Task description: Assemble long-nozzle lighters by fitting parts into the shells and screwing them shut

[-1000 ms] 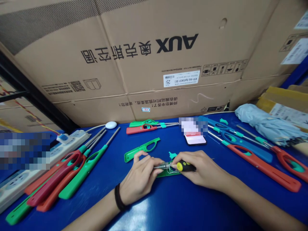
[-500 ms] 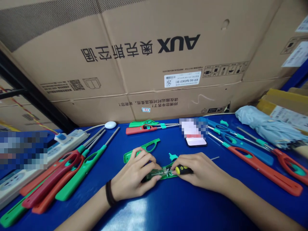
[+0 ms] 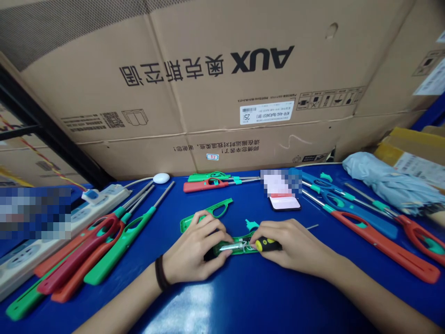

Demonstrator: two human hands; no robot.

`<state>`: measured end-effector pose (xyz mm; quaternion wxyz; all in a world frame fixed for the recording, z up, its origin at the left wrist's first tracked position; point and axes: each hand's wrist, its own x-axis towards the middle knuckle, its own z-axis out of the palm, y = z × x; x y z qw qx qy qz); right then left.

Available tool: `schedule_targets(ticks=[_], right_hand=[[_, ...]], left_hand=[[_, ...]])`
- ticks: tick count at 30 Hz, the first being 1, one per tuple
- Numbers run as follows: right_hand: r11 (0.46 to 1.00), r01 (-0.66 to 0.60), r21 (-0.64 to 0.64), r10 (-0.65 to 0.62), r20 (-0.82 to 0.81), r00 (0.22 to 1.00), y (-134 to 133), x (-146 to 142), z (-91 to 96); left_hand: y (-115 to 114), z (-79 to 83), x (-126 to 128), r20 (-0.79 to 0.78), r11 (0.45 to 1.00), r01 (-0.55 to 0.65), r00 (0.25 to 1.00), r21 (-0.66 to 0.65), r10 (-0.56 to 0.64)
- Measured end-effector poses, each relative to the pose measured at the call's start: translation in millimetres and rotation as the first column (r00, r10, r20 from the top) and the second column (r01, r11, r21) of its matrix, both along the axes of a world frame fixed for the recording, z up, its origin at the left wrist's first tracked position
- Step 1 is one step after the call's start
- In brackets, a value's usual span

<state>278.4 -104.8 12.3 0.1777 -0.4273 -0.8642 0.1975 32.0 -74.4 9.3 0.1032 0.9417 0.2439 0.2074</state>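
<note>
My left hand pinches the clear tank of an opened green lighter between thumb and fingers, low over the blue table. The fingers hide the lighter's left end. In my right hand is a screwdriver with a black and yellow handle, its shaft pointing left at the lighter's inner parts. Fine white wires or a tube show there, too small to make out. Just behind the lighter stands a small teal plastic piece. A loose green half-shell lies beyond my left hand.
Several red and green lighters lie at the left by a white power strip. More red and blue lighters lie at the right, near a folded pale-blue umbrella. A phone and a large cardboard box are behind.
The clear tank shows more in my left hand and seems raised a little from the green shell. The screwdriver stays in my right hand. The whole view has shifted slightly.
</note>
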Motion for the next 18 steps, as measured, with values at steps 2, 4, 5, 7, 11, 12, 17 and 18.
schedule_targets(ticks=[2,4,5,7,11,12,17,18], right_hand=[[1.000,0.000,0.002,0.000,-0.006,1.000,-0.5,0.3,-0.1],[1.000,0.000,0.007,0.000,-0.019,1.000,-1.0,0.5,-0.3],[1.000,0.001,0.009,-0.001,-0.025,1.000,-1.1,0.6,-0.5],[1.000,0.003,0.009,-0.003,-0.032,0.999,-1.1,0.8,-0.9],[1.000,-0.004,-0.001,0.004,-0.021,1.000,-1.2,0.2,-1.8],[1.000,-0.007,-0.004,0.007,-0.015,1.000,-1.4,-0.1,-1.9],[1.000,0.002,0.017,-0.002,0.002,1.000,-1.6,-0.4,-1.2],[1.000,0.008,0.024,-0.009,0.001,1.000,-1.3,0.3,-0.8]], left_hand=[[1.6,-1.0,-0.4,-0.001,1.000,0.005,1.000,-0.030,-0.005],[3.4,-2.4,-1.2,-0.002,0.999,0.011,1.000,-0.044,-0.011],[4.2,-3.0,-1.8,-0.003,0.999,0.016,1.000,-0.046,-0.016],[5.2,-3.5,-2.9,-0.003,0.999,0.027,1.000,-0.041,-0.027],[4.8,-1.6,-3.9,-0.015,0.999,0.035,0.999,-0.023,-0.035],[4.5,-1.0,-3.8,-0.014,0.999,0.033,0.999,-0.019,-0.034],[4.2,-0.3,-3.7,0.011,0.999,0.045,0.999,0.008,-0.045],[4.3,-0.6,-3.8,0.016,0.998,0.056,0.998,0.021,-0.056]])
